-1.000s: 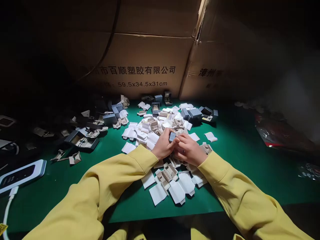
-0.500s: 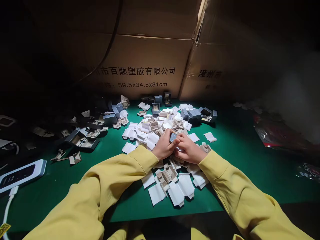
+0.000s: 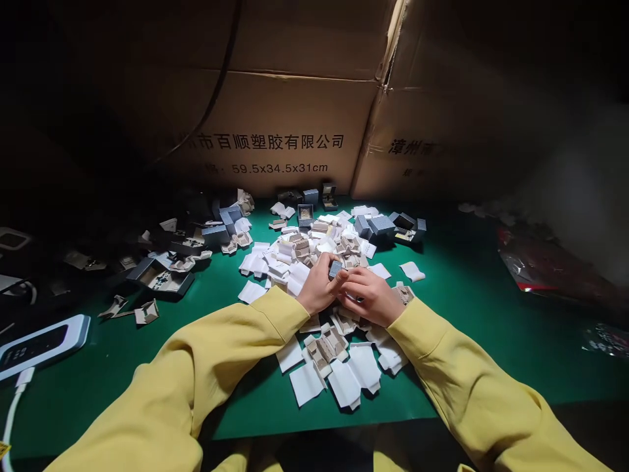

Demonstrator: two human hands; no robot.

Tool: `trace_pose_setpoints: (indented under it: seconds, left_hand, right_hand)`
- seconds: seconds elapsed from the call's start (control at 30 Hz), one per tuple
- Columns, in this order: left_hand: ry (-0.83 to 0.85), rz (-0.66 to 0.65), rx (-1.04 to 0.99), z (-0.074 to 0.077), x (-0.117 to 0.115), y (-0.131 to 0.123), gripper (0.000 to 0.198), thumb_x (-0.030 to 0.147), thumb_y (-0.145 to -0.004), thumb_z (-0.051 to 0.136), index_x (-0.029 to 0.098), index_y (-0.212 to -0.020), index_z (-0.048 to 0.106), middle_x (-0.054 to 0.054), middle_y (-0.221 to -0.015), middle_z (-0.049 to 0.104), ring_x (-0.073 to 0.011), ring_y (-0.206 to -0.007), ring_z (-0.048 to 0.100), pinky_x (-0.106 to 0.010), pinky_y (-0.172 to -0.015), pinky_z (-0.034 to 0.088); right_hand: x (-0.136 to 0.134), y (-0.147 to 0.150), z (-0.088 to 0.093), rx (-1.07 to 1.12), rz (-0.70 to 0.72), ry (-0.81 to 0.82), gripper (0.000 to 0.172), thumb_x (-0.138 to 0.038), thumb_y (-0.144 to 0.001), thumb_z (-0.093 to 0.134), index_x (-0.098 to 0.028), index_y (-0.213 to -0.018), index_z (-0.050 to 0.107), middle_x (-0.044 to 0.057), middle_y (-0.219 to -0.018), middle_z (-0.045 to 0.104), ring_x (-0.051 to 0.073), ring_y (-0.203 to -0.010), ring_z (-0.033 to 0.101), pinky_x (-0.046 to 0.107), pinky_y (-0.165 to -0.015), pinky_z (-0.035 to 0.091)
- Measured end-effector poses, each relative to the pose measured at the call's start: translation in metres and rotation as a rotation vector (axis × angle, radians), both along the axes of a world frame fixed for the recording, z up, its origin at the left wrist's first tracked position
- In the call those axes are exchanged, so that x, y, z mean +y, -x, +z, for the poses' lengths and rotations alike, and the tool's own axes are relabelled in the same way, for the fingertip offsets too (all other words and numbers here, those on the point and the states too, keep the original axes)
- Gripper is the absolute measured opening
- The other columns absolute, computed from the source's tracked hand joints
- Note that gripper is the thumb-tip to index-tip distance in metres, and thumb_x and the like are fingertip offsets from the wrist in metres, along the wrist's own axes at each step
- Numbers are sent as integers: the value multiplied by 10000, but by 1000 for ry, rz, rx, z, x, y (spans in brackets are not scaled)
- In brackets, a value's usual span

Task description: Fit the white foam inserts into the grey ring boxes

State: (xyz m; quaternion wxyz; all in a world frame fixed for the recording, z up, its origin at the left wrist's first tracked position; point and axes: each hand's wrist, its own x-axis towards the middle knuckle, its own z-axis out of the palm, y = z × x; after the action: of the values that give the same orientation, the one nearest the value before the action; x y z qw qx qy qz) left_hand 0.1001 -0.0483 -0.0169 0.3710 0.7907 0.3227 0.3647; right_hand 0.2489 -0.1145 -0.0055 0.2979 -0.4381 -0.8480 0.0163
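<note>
My left hand is closed around a small blue-grey box, thumb on its near side. My right hand is up against the left one, its fingers curled at the box's right side. Whether the right fingers hold a part of the box is hidden. Both hands are over a heap of folded white and grey-brown card pieces. Nearer me, below the hands, lie unfolded card pieces and flat white ones.
Small blue-grey boxes stand behind the heap, some with lids raised. More boxes and card scraps lie left. A white device with a cable is at the left edge, a plastic bag at right. Large cartons wall the back.
The small box has tilted and shifted slightly left in my left hand. My right fingers have curled in closer around its right side.
</note>
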Motion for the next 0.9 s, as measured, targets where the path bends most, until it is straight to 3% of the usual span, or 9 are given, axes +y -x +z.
trace_pose_setpoints:
  seconds: [0.4,0.63,0.9]
  left_hand:
    - [8,79,-21,0,2,0,621,755,-762,237,177,-884,430,-56,-847,503,-192,-801,499,-342,-776,419]
    - [114,175,-106,-1,7,2,592,733,-785,238,184,-847,453,-47,-821,536,-186,-803,525,-333,-773,420]
    - [136,210,-168,-1,6,2,583,722,-794,235,186,-814,463,-24,-736,526,-159,-715,514,-288,-698,425]
  right_hand:
    - [-3,6,-9,30,-31,-187,183,-173,-856,503,-202,-936,665,66,-938,718,192,-884,676,369,-844,565]
    - [-1,3,-3,-103,16,-180,281,-233,-861,523,-177,-1123,607,99,-1096,669,228,-1034,629,416,-907,536]
    - [-1,4,1,-187,38,-272,272,-175,-885,469,-121,-1115,603,99,-1074,679,202,-1011,633,373,-891,538]
